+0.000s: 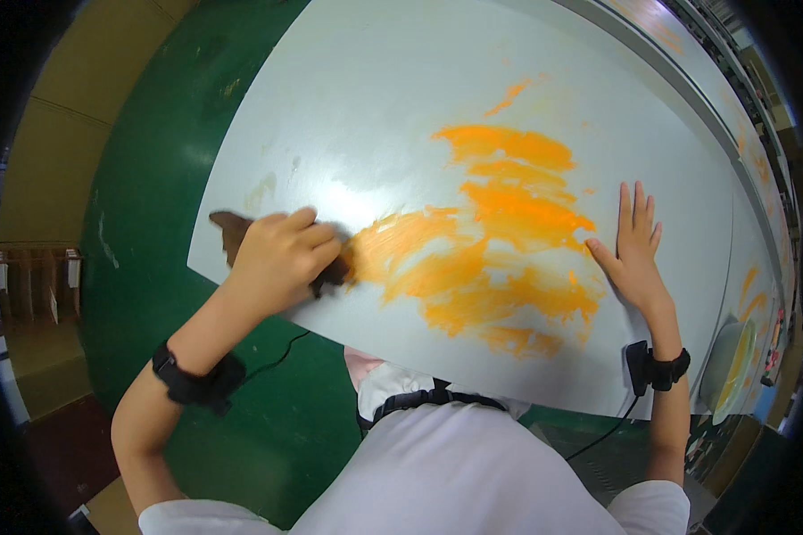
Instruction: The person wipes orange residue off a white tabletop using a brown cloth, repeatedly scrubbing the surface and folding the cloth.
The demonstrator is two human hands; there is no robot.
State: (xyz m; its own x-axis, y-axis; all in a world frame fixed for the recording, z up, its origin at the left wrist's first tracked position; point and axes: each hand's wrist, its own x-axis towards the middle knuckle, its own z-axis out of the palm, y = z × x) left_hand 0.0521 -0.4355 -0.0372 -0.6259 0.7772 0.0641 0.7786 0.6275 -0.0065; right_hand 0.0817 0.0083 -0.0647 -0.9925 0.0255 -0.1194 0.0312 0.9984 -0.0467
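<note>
On the white tabletop [348,80] lies a broad smear of orange paint [522,207]. My left hand [284,257] grips a dark brown cloth [233,231] and presses it on the table at the left end of the smear. Orange shows at the cloth's right edge. My right hand [636,247] rests flat on the table to the right of the smear, fingers apart, holding nothing. Its thumb is beside the orange edge. Both wrists wear black straps with small devices and cables.
A pale green basin [726,371] with orange on its inside stands at the lower right. Farther right, another white surface [753,267] bears orange streaks. Shelving stands at the far left over the green floor [154,174]. The table's near edge runs in front of my body.
</note>
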